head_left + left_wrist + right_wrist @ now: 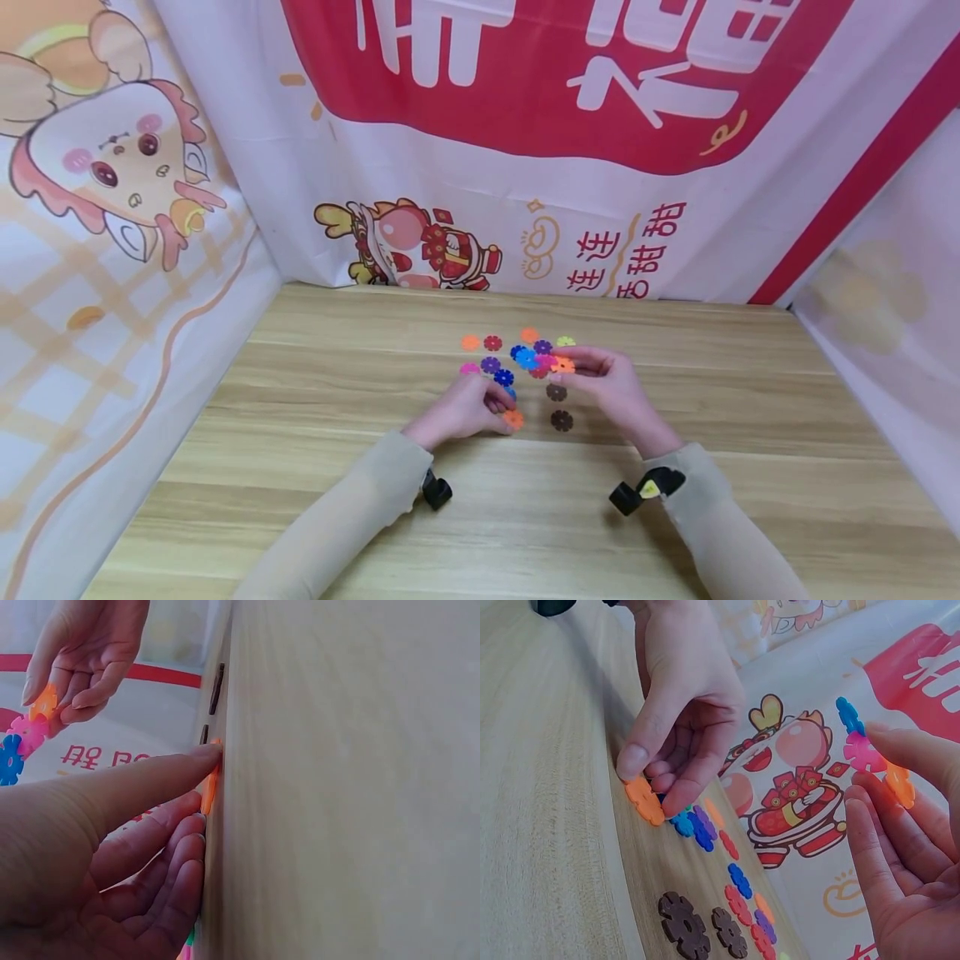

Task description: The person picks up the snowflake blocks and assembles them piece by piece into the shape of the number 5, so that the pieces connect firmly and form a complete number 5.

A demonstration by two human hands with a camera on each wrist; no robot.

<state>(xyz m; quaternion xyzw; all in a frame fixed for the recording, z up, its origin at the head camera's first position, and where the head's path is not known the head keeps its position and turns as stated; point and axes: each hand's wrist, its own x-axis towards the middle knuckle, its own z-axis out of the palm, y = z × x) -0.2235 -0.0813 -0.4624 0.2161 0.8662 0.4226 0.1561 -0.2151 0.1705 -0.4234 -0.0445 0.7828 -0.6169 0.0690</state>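
Note:
Thumb and fingertip of my left hand (465,407) pinch an orange plastic snowflake disc (513,419) by its edge, close over the wooden table. In the right wrist view that orange disc (643,801) shows its notched rim, tilted beneath the thumb. My right hand (613,390) holds a short chain of joined snowflake discs above the table: a light blue one (849,716), a pink one (863,752) in the middle and an orange one (898,785) between thumb and fingers. Light blue and pink discs stick out past the fingertips toward the left.
Loose snowflake discs lie around the hands: two dark brown ones (562,420) by the right hand, a purple one (491,365) and a dark blue one (504,377) beyond the left. Several others lie farther back. A printed cloth (480,142) hangs behind the wooden table (525,517).

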